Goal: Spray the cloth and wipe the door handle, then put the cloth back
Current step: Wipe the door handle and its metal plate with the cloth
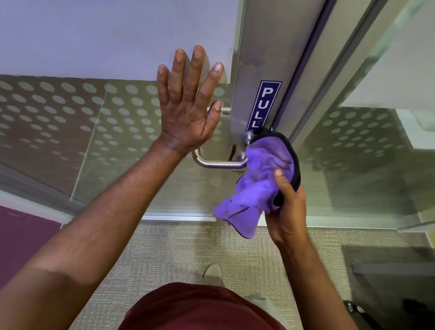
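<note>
A steel lever door handle sticks out from the metal stile of a glass door, below a blue PULL sign. My right hand grips a purple cloth with a black edge and holds its upper part against the handle's base at the stile. The cloth's lower end hangs loose. My left hand lies flat with fingers spread on the door's glass, just left of and above the handle.
Frosted dotted glass panels run left and right of the door. A glass side panel stands at the right. Carpet floor and my shoe lie below. A dark object sits low right.
</note>
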Action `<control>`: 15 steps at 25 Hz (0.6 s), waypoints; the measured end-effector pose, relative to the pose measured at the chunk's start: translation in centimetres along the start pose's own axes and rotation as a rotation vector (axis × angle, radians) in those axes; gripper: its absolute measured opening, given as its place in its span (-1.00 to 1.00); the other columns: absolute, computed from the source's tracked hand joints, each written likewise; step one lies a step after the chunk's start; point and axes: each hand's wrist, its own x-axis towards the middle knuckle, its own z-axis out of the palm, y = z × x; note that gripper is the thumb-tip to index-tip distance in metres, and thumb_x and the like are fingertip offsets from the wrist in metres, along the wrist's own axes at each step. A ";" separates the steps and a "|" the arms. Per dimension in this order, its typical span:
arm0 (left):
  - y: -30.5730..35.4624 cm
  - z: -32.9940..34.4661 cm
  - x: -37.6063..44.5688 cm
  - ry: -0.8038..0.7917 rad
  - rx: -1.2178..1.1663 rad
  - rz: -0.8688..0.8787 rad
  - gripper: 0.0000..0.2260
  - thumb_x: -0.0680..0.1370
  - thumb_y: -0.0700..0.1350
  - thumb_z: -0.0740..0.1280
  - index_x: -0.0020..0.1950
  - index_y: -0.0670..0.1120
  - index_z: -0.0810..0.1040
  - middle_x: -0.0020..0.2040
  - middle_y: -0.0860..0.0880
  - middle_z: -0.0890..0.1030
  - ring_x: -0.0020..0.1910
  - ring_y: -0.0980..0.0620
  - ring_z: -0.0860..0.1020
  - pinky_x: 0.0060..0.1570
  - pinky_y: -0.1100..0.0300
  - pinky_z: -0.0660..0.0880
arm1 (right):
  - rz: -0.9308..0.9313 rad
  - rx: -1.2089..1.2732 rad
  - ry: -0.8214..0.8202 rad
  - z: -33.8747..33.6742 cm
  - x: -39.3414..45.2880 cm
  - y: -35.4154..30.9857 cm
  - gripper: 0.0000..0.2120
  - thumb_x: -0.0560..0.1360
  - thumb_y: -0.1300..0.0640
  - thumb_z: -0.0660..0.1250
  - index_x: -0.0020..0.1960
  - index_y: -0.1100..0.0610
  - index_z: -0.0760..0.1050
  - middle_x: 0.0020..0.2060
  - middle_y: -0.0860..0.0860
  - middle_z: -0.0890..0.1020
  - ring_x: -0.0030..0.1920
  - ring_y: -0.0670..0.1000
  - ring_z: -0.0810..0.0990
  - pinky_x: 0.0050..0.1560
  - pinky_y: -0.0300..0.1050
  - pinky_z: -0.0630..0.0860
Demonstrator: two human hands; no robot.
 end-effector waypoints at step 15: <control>0.7 -0.7 0.3 -0.058 0.008 -0.027 -0.52 0.71 0.07 0.09 0.61 -0.05 0.13 0.65 0.10 -0.38 0.64 0.02 -0.35 0.60 -0.06 -0.33 | -0.531 -0.653 0.033 2.9 -2.0 -2.2 -0.40 0.54 0.52 0.27 0.52 0.16 0.39 0.40 0.05 0.52 0.44 -0.10 0.48 0.47 -0.14 0.41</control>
